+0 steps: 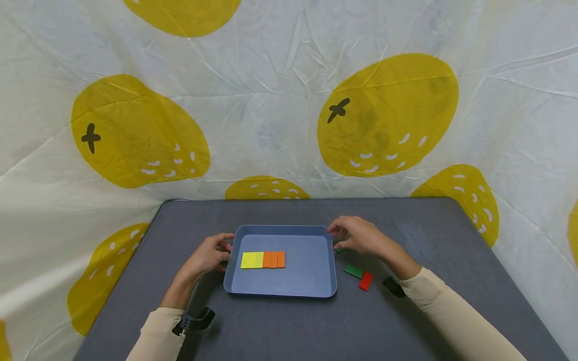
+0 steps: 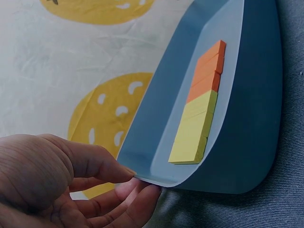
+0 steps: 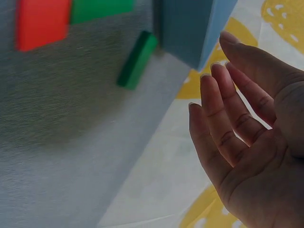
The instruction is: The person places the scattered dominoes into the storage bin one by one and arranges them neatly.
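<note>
A blue-grey rectangular tray (image 1: pixel 311 260) lies on the table. Inside it, yellow blocks (image 1: pixel 252 260) and orange blocks (image 1: pixel 274 259) form one straight row, side by side, left of the middle. At the tray's left side, my left hand (image 1: pixel 208 255) grips the rim; the left wrist view shows the thumb at the edge and fingers against the outside. My right hand (image 1: pixel 358 235) is at the tray's far right corner, fingers spread and loosely bent around nothing. Whether its fingertips touch the rim is unclear. Beneath it lies a small green block (image 3: pixel 137 61).
Right of the tray, another green block (image 1: pixel 353 272) and a red block (image 1: pixel 366 281) lie touching on the dark grey table (image 1: pixel 280 328). A white cloth with yellow fruit shapes (image 1: pixel 388 115) hangs behind the table. Black bands (image 1: pixel 194 320) are on the wrists.
</note>
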The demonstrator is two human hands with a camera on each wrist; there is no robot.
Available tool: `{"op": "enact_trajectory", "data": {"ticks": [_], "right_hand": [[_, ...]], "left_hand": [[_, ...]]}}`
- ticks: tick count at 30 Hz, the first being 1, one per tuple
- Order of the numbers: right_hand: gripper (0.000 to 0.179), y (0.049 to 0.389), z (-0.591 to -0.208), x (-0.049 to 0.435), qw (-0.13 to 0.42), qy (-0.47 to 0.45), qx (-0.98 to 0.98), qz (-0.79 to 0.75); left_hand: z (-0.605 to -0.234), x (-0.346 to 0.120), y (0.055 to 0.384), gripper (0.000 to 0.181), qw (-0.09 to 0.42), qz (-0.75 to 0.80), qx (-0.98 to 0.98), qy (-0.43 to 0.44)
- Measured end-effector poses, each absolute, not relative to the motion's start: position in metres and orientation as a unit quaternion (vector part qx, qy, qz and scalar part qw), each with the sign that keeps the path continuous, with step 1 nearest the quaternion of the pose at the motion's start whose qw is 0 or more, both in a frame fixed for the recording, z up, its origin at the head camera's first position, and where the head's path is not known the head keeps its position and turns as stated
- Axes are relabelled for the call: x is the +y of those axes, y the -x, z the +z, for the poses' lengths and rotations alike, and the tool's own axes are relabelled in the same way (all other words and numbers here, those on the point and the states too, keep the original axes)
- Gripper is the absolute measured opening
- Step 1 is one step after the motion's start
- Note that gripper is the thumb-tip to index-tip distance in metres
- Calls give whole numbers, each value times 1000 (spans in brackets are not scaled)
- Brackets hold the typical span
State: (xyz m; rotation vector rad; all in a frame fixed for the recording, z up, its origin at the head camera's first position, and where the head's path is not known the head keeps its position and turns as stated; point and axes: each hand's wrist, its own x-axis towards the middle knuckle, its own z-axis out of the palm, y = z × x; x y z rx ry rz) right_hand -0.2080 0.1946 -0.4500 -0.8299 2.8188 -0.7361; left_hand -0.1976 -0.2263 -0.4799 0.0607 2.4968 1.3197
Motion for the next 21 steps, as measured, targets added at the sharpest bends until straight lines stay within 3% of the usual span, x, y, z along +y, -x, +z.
{"op": "enact_trajectory", "data": {"ticks": [21], "right_hand": [[46,214,-494,205,22,179,967,-181]], "left_hand": [[-483,-225,197,57,154,465,872,-21]]}}
